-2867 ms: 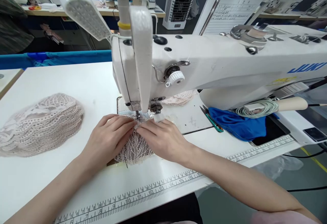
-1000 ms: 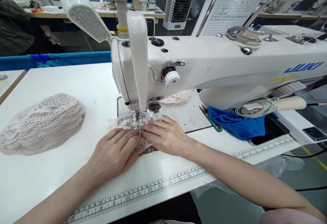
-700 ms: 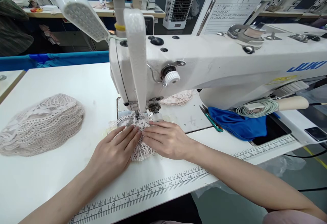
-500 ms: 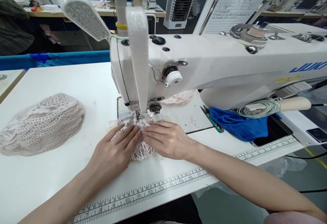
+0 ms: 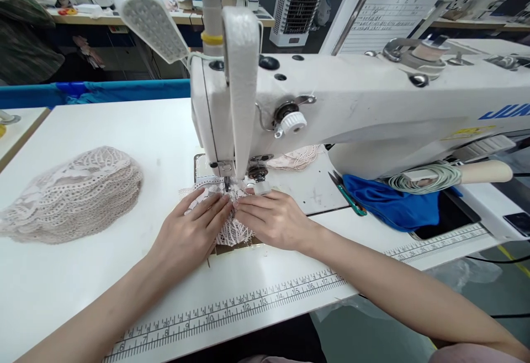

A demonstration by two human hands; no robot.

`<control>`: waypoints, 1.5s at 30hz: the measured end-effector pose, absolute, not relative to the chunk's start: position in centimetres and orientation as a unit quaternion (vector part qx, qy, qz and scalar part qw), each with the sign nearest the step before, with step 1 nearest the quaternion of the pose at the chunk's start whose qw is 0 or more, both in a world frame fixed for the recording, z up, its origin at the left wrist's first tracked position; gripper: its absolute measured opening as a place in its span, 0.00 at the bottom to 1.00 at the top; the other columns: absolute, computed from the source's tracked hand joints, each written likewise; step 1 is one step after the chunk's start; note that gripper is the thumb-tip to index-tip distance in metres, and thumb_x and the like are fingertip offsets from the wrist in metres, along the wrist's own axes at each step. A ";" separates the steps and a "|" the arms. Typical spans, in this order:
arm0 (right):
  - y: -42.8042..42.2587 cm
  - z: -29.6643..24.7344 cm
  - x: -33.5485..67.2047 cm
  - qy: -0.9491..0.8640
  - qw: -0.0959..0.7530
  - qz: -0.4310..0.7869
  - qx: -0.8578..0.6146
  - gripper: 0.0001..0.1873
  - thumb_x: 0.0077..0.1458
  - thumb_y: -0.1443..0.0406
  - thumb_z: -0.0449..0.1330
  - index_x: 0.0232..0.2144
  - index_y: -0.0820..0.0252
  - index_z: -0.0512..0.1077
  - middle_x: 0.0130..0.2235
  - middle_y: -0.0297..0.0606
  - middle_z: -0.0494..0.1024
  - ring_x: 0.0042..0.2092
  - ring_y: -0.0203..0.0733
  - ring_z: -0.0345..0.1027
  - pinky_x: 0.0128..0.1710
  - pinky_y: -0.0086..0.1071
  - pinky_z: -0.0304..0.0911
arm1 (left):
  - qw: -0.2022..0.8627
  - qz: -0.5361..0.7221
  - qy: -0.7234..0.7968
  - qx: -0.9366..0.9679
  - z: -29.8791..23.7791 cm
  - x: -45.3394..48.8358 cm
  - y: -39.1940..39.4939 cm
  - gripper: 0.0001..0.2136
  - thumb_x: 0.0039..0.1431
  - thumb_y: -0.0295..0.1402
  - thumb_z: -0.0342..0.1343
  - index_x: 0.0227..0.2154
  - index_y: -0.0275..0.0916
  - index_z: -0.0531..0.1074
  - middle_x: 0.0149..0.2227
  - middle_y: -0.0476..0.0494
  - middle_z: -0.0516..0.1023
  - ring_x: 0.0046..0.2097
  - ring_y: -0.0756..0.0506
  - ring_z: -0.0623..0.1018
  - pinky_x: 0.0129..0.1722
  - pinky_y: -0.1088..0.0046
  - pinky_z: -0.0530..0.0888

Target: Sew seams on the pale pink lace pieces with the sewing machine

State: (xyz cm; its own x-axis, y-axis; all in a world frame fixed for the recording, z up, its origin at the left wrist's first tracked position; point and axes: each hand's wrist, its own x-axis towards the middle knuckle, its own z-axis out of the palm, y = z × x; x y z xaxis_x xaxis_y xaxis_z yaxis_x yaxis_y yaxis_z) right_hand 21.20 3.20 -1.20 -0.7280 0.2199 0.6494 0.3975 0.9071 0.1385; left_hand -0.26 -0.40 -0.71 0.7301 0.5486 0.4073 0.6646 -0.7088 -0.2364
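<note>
A piece of pale lace (image 5: pixel 234 230) lies under the needle and presser foot (image 5: pixel 227 184) of a white sewing machine (image 5: pixel 356 98). My left hand (image 5: pixel 192 224) rests on the lace's left side, fingers stretched out and slightly apart. From the right, my right hand (image 5: pixel 273 218) presses on the lace, its fingers extended close together. The fingertips of both hands nearly meet just in front of the presser foot. Both thumbs are largely hidden. A stack of lace pieces (image 5: pixel 78 197) lies to the left, and more lace (image 5: pixel 296 158) shows behind the needle area.
To the right lie thread snips (image 5: pixel 350 198), a blue cloth (image 5: pixel 389 203) and a dark phone (image 5: pixel 455 216). A printed ruler (image 5: pixel 232 313) runs along the table's front edge. A lamp (image 5: pixel 149 17) hangs over the machine head. At far left is a person's sleeve (image 5: pixel 25 9).
The lace has moved away from me under the presser foot, uncovering a brownish patch of the table at its near edge. Both hands have moved slightly forward with it. The whole view has shifted a little.
</note>
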 end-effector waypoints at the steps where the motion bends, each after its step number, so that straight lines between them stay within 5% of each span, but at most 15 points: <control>1: 3.3 -1.3 21.2 -0.920 0.328 -0.135 -0.169 0.14 0.61 0.75 0.52 0.31 0.65 0.76 0.35 0.37 0.81 0.40 0.37 0.75 0.44 0.32 0.70 | 0.185 -0.156 -0.335 -0.911 -0.7 -0.3 -0.4 0.17 0.62 0.23 0.46 0.52 0.31 0.69 0.52 0.40 0.75 0.53 0.41 0.75 0.56 0.55 0.68; 45: 3.5 -1.5 21.0 -0.931 0.273 -0.138 -0.197 0.12 0.62 0.75 0.52 0.38 0.67 0.76 0.41 0.41 0.81 0.43 0.40 0.74 0.52 0.37 0.63 | 0.158 -0.186 -0.348 -0.905 -0.5 -0.3 -0.2 0.13 0.64 0.28 0.49 0.49 0.35 0.72 0.47 0.41 0.79 0.49 0.42 0.78 0.59 0.53 0.65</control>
State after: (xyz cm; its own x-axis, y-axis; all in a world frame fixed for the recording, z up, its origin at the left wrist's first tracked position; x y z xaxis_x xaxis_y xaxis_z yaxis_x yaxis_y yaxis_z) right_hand 21.04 3.49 -1.53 -0.7726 0.2919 0.5638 0.4430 0.8840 0.1494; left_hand -0.30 -0.24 -0.48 0.6877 0.5715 0.4478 0.6896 -0.7070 -0.1568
